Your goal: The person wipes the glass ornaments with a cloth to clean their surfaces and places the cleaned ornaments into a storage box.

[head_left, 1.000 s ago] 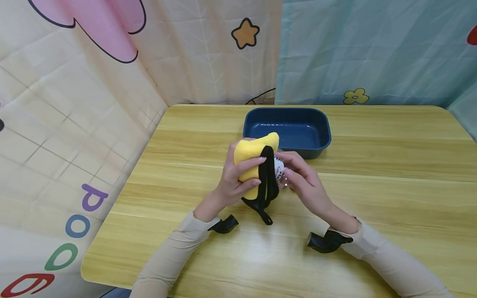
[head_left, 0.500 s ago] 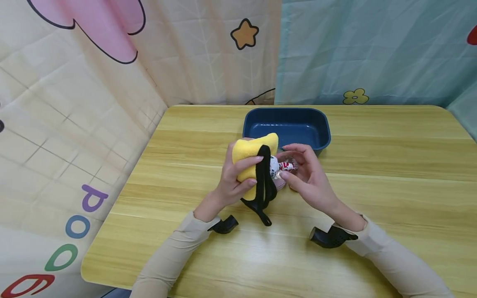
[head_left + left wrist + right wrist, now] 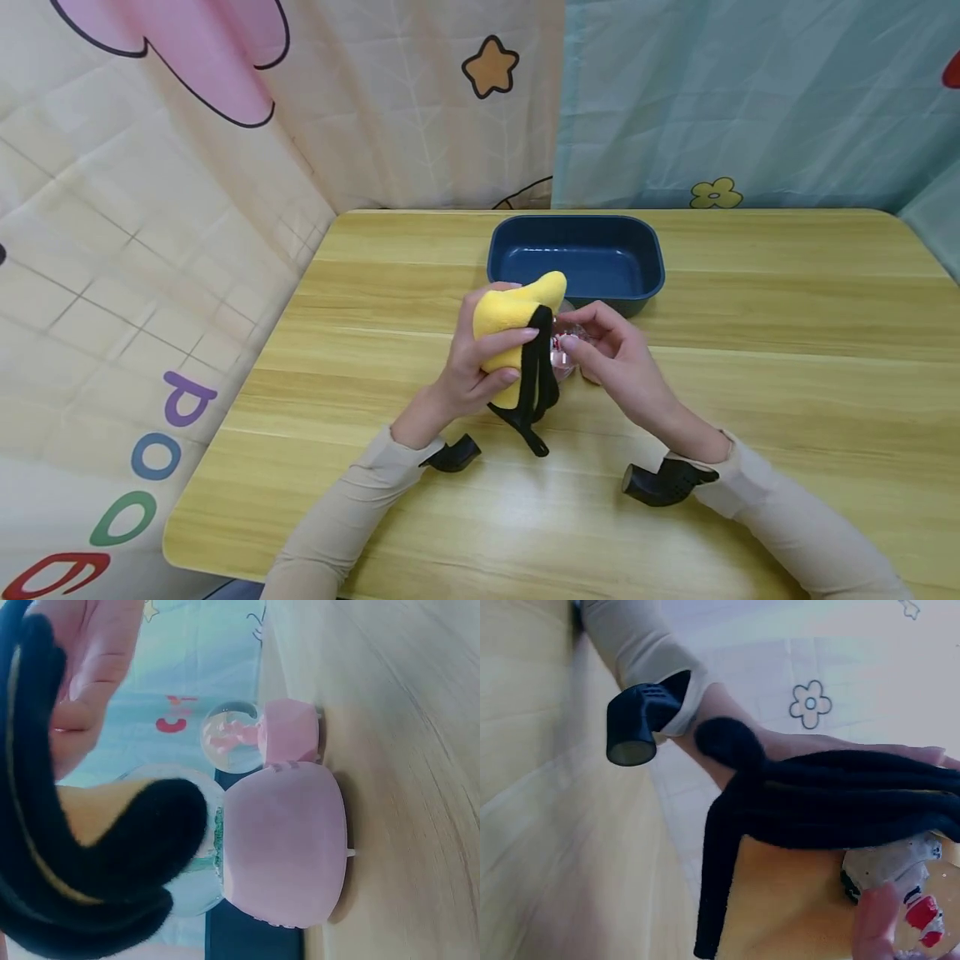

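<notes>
My left hand [image 3: 472,362] grips a yellow plush pouch [image 3: 506,312] with black fabric bands, above the table. Against its black edge sits a small crinkled white, red and black wrapped piece [image 3: 889,866], partly covered by the band in the right wrist view. The thumb and fingers of my right hand [image 3: 622,367] pinch this piece; some of those fingers are hidden. Just beyond the hands, a large snow globe with a pink base [image 3: 285,847] and a smaller pink one [image 3: 289,731] stand on the table, mostly hidden in the head view.
A dark blue rectangular bin [image 3: 577,258] stands at the back of the wooden table [image 3: 750,400], behind the globes. Printed curtains [image 3: 420,100] hang along the left and back edges. Black camera mounts [image 3: 667,483] sit at both cuffs.
My right hand first drew back to the right, uncovering more of the wrapped piece, then closed in on it again. The piece now shows less beside the pouch; the left hand barely moved.
</notes>
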The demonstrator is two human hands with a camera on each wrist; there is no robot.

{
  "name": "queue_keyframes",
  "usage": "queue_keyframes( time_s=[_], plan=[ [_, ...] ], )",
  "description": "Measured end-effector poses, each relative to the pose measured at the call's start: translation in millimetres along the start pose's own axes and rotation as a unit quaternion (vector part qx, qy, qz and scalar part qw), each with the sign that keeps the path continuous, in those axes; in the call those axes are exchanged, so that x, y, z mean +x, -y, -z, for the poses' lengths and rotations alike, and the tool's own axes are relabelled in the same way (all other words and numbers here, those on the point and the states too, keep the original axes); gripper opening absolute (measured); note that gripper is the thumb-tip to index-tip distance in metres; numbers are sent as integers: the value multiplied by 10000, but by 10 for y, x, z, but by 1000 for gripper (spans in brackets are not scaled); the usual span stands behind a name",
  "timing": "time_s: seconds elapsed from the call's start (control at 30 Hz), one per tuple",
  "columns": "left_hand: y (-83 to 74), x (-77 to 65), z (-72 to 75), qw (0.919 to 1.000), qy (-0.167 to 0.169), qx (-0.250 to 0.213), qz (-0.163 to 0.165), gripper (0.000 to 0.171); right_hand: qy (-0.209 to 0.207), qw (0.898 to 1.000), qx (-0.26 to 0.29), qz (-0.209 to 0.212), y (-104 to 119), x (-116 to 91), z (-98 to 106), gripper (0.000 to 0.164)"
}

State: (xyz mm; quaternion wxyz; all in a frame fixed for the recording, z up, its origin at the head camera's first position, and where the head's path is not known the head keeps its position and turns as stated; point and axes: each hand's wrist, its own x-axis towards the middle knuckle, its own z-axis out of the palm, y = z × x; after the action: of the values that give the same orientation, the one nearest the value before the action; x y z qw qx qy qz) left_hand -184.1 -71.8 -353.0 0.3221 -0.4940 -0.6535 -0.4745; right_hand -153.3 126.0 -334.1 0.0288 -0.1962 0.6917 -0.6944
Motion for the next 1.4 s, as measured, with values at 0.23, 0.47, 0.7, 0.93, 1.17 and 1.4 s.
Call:
queue_keyframes(
  time_s=[0.23, 0.47, 0.7, 0.93, 1.17, 1.4],
  plan=[
    [7, -33, -31, 9991, 354, 249, -44, 33, 60, 9992, 391, -58, -100, -2, -43, 19],
    [19, -61, -63, 9984, -444, 356, 60, 27, 176, 9981, 544, -237, -87, 0, -60, 33],
    [-11, -73, -76, 9952, -787, 564, 107, 27, 372, 9965, 723, 178, -111, 3, -83, 39],
    [-61, -25, -80, 9956, -774, 487, 223, 27, 472, 9869, 786, 1328, -142, -15, -106, 40],
    [-77, 2, -72, 9968, -666, 354, 244, 28, 447, 9614, 380, 2687, -156, 27, -104, 47],
    [-85, 17, -51, 9969, -574, 308, 439, 29, 34, 9073, -1315, 3993, -169, 92, -82, 38]
  ],
)
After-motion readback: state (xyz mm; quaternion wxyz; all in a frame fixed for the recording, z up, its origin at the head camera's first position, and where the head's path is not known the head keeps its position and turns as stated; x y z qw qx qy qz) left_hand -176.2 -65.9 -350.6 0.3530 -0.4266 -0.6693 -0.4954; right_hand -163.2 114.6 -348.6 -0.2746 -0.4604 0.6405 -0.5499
